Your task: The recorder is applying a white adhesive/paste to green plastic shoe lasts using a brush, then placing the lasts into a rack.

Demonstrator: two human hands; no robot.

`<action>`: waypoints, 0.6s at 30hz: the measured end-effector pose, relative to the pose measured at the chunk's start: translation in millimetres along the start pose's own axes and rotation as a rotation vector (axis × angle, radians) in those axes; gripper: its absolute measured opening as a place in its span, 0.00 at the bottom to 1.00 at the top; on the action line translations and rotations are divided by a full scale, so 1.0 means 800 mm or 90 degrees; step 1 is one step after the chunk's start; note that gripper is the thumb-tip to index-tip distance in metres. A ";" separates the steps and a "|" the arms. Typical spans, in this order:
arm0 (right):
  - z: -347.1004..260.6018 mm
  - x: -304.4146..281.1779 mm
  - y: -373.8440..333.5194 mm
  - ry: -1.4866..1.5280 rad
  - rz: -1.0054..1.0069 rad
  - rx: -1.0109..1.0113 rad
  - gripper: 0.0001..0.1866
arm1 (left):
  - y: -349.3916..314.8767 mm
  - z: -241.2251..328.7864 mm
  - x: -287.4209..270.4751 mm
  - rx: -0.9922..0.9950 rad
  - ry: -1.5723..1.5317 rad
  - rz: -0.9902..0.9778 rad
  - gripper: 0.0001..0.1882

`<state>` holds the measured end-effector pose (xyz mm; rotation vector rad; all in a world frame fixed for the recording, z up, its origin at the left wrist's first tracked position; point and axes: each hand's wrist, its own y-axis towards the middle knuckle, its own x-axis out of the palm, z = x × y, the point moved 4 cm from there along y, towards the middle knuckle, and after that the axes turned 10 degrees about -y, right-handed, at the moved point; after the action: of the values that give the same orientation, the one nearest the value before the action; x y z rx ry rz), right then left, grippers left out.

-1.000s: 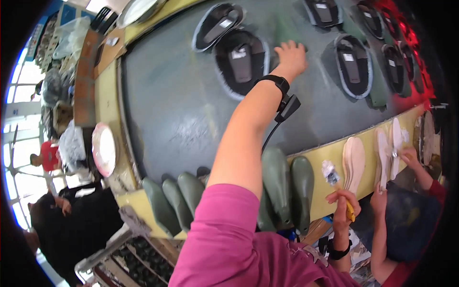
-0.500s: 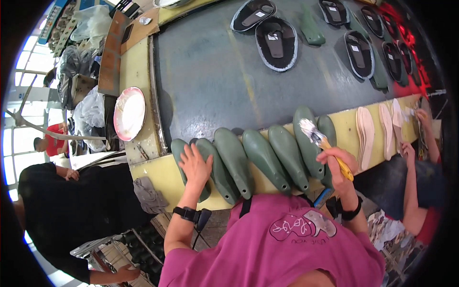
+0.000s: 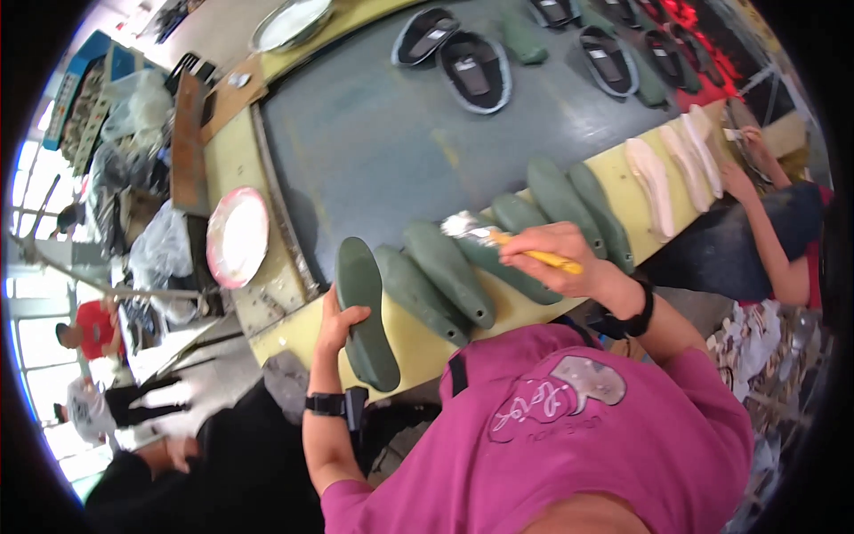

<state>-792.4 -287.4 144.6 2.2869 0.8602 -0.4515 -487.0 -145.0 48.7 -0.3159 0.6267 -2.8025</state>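
My left hand (image 3: 335,322) is closed around a green shoe last (image 3: 360,303), held up with its flat sole side showing. In my right hand (image 3: 560,258) is a paintbrush (image 3: 544,256) with a yellow handle, its bristles coated in white paste. The bristles hang over the row of green shoe lasts (image 3: 445,267) lying on the yellow table edge (image 3: 405,374); whether they touch one, I cannot tell. A white dish with a pink rim (image 3: 213,254), holding white paste, stands to the left of the lasts.
Shoe uppers (image 3: 476,73) and more lasts lie on the grey conveyor belt (image 3: 356,151). Pale insoles (image 3: 651,182) lie along the table's right part, near another person's hands (image 3: 738,178). A person in black (image 3: 258,472) is close on my left. A grey cloth (image 3: 286,383) lies at the table corner.
My left hand has picked up the leftmost last and turned its sole side into view. My right hand has moved the brush left and tilted it nearly level. The view has shifted.
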 end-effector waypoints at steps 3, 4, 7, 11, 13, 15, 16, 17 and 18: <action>0.004 0.002 0.009 0.075 0.004 0.027 0.06 | 0.019 0.041 0.060 -0.020 0.039 -0.142 0.35; 0.009 0.000 0.011 0.063 0.021 0.030 0.06 | 0.027 0.046 0.079 -0.032 0.059 -0.173 0.36; 0.013 -0.018 0.014 0.064 0.066 0.023 0.06 | 0.048 0.062 0.131 -0.029 0.075 -0.295 0.38; 0.048 -0.043 0.001 0.103 0.092 0.107 0.06 | 0.083 0.085 0.196 -0.011 0.127 -0.404 0.39; 0.076 -0.062 -0.022 0.111 0.118 0.193 0.06 | 0.111 0.088 0.225 -0.015 0.133 -0.429 0.40; 0.102 -0.085 -0.046 0.121 0.122 0.344 0.07 | 0.145 0.091 0.261 -0.027 0.116 -0.460 0.40; 0.108 -0.095 -0.057 0.119 0.125 0.344 0.07 | 0.164 0.092 0.277 -0.026 0.117 -0.463 0.40; 0.118 -0.106 -0.070 0.098 0.158 0.364 0.07 | 0.188 0.091 0.293 -0.028 0.116 -0.458 0.38; 0.126 -0.118 -0.081 0.076 0.191 0.385 0.07 | 0.214 0.091 0.311 -0.030 0.114 -0.453 0.37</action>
<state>-914.3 -361.1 90.0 2.9638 0.4521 -0.4902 -669.0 -394.8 76.2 -0.3538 0.7323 -3.5303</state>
